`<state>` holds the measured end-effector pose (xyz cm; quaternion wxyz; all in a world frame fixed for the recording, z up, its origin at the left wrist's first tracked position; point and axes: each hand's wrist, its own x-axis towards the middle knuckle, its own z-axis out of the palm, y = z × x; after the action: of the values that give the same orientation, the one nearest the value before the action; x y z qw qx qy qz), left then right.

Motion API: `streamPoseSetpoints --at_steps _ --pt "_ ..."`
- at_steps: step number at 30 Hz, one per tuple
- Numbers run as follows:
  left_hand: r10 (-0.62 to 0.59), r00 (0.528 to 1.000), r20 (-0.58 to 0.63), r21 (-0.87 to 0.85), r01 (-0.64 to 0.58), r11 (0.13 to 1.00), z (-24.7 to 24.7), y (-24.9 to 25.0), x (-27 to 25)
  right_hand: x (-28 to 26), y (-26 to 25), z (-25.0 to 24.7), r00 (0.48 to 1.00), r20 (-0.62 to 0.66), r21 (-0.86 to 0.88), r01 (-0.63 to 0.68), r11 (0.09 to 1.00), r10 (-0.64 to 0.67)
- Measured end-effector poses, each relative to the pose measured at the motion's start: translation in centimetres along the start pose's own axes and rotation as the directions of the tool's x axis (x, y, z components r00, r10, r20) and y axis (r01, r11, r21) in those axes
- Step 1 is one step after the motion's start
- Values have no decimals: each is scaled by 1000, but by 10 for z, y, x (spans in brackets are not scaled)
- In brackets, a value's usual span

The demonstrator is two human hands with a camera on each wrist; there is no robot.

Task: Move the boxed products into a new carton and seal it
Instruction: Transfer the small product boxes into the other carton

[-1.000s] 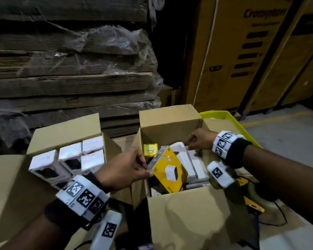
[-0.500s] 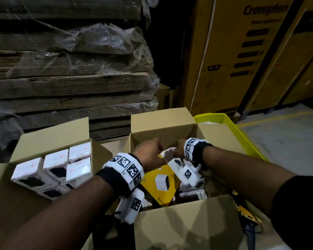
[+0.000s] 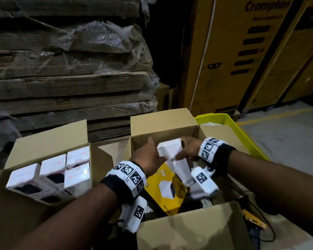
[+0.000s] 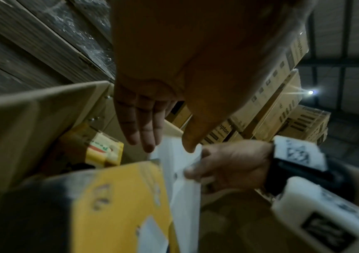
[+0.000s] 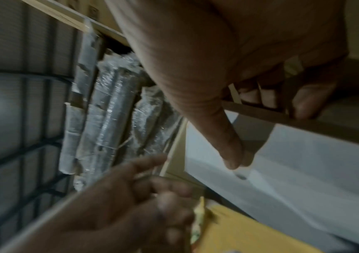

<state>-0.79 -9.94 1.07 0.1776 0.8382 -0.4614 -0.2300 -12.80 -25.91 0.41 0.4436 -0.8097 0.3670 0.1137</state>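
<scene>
Two open cartons stand side by side in the head view. The left carton (image 3: 49,139) holds several white product boxes (image 3: 51,170). The right carton (image 3: 188,230) holds a yellow box (image 3: 168,188) and other packs. My right hand (image 3: 182,152) grips a long white box (image 3: 168,147), tilted and raised above the right carton. My left hand (image 3: 154,150) touches that box's left side with straight fingers. In the left wrist view, my left thumb tip rests on the white box (image 4: 180,171). The right wrist view shows my right thumb on the white box (image 5: 282,171) and the fingers curled behind it.
A yellow crate (image 3: 242,134) sits behind the right carton. Plastic-wrapped stacks of flat cardboard (image 3: 70,69) rise behind both cartons. Tall printed cartons (image 3: 233,51) stand at the back right. A yellow-and-black tool with a cable (image 3: 253,217) lies on the floor to the right.
My left hand let go of the yellow box and moved to the back of the right carton. My right hand took hold of the white box and lifted it.
</scene>
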Motion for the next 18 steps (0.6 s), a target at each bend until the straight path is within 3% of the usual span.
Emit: streamPoseSetpoints --at_steps 3,7,11,15,18 --pt "-11 999 -53 5 11 1000 -1 5 1 -14 2 -20 980 -91 113 187 976 -177" --pt "31 987 -157 -2 -31 1000 -8 16 0 -34 0 -38 956 -81 311 293 904 -282" --pt "96 987 -127 -227 -123 966 -14 27 -4 -38 -5 -41 941 -40 361 328 873 -336" --pt "62 983 -172 -227 -101 969 -26 18 -10 -28 -7 -36 949 -61 208 316 926 -310" --pt "-43 974 -220 -211 -4 977 -33 5 -13 -15 -8 -29 974 -124 -37 187 982 -190"
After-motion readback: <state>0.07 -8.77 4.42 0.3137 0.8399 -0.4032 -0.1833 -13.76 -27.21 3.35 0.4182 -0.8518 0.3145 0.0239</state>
